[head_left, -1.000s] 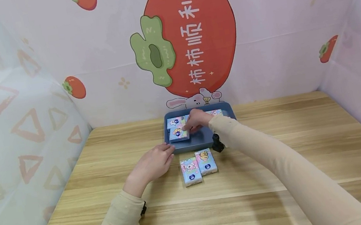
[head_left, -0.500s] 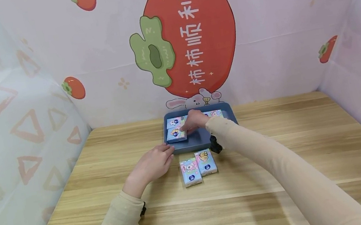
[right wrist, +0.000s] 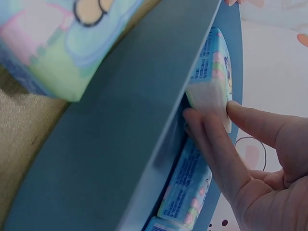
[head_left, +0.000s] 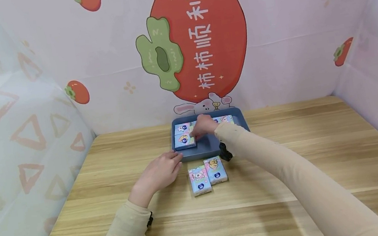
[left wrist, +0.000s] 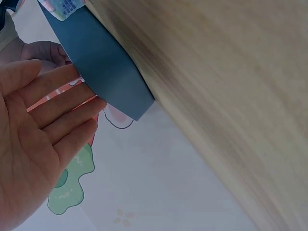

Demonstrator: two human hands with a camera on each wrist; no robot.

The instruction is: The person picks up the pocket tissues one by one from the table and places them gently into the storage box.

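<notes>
My right hand (head_left: pixel 204 126) reaches into the blue tray (head_left: pixel 211 144) and pinches the right end of a small tissue pack (head_left: pixel 183 140) with a yellow cartoon figure. In the right wrist view, the thumb lies on the pack's printed top and the fingers (right wrist: pixel 219 144) press its pale end. Right behind it, along the tray's back, lies a second tissue pack (head_left: pixel 184 127); a further pack (head_left: pixel 225 119) shows to the right of my hand, partly covered by it. My left hand (head_left: pixel 161 170) rests its straight fingertips on the tray's front left rim.
Two more tissue packs, one with a white figure (head_left: pixel 200 180) and one with a yellow figure (head_left: pixel 216 170), lie side by side on the wooden table (head_left: pixel 292 184) before the tray. A printed cloth wall (head_left: pixel 282 60) stands right behind the tray.
My right hand has slid the pinched tissue pack left, towards the tray's left side, and it now lies level and lined up with the pack behind. My left hand has stayed in place.
</notes>
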